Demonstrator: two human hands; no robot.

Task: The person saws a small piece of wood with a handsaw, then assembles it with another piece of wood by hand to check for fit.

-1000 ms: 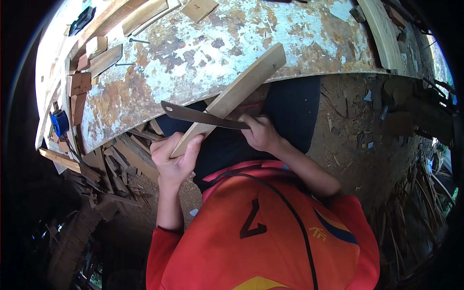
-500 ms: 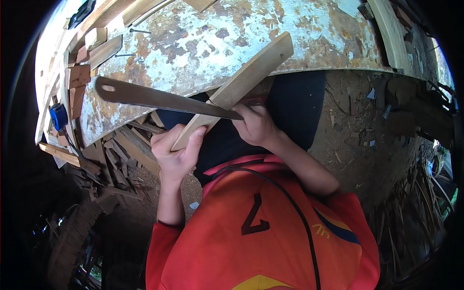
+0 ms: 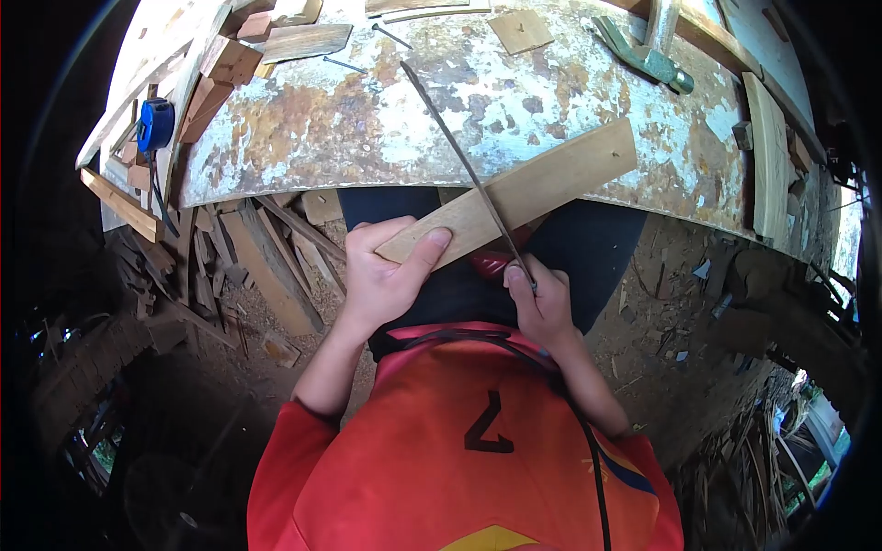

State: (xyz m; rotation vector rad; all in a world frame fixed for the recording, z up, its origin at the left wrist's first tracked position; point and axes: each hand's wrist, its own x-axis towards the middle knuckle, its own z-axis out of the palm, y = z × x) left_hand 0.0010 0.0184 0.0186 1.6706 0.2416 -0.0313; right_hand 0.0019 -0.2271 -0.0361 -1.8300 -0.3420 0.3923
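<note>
Right, in the head view I have the left hand [image 3: 390, 280] closed around the near end of the wooden board [image 3: 551, 184], thumb pressed on its upper face, while the board's far end reaches over the edge of the bench [image 3: 322, 161]. My right hand [image 3: 542, 298] is curled closed at the lower end of the saw [image 3: 466, 161], whose blade crosses the board at a slant. On the bench I see two nails [image 3: 393, 37] [image 3: 345, 65] and a hammer [image 3: 648, 62], apart from the board.
</note>
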